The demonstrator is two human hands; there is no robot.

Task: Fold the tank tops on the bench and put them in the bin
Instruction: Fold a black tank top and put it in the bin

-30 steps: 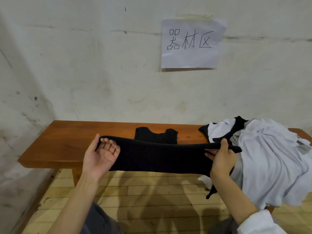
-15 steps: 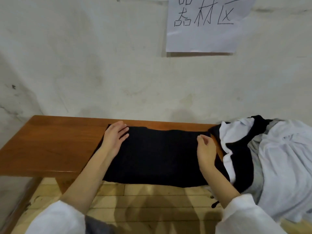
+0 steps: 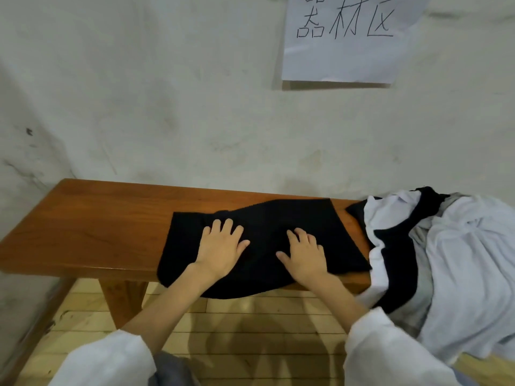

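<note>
A black tank top (image 3: 320,221) lies folded flat on the wooden bench (image 3: 83,227), its near edge hanging a little over the front. My left hand (image 3: 220,247) presses flat on its left half, fingers spread. My right hand (image 3: 305,253) presses flat on its middle, fingers spread too. Neither hand grips the cloth. A heap of white, grey and black tank tops (image 3: 451,260) covers the bench's right end and droops over the edge. No bin is in view.
The bench stands against a white wall with a paper sign (image 3: 345,37) taped above. A wall corner closes in on the left. Light wooden floor (image 3: 237,324) lies below the bench, and a bench leg (image 3: 122,299) stands at the left.
The black tank top was held stretched in the air, then laid on the bench. Both hands have slid from its outer edges toward its middle, palms down.
</note>
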